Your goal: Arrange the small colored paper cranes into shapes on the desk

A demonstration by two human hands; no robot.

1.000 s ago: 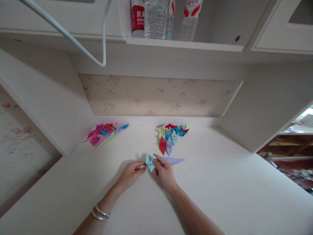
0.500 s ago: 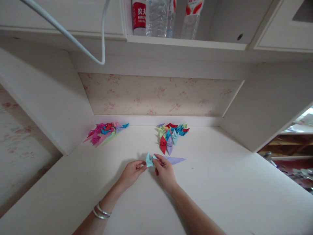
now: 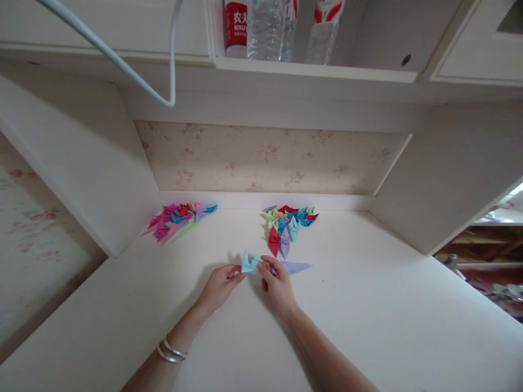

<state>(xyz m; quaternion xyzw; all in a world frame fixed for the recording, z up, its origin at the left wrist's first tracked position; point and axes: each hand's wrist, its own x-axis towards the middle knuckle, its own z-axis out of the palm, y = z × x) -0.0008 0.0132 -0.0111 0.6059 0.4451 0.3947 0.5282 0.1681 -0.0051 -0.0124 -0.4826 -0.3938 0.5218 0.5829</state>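
Between my two hands is a light blue folded paper crane, held just above the white tabletop. My left hand pinches its left edge between thumb and fingers. The right edge is gripped by my right hand, whose fingers cover part of the paper. Behind that hand lies a pale purple folded paper piece, its long point toward the right. Farther back sits a cluster of small folded cranes, with a red crane and a purple crane nearest me.
At the back left is a heap of pink, red, blue and green folded papers. White side panels and a wallpapered back wall enclose the desk. Overhead, a shelf holds plastic bottles, and a white cable-like arm hangs at upper left.
The light blue crane has been tilted and pulled wider, its lower point no longer hanging down. My right hand has shifted slightly to the right; both hands keep their pinch.
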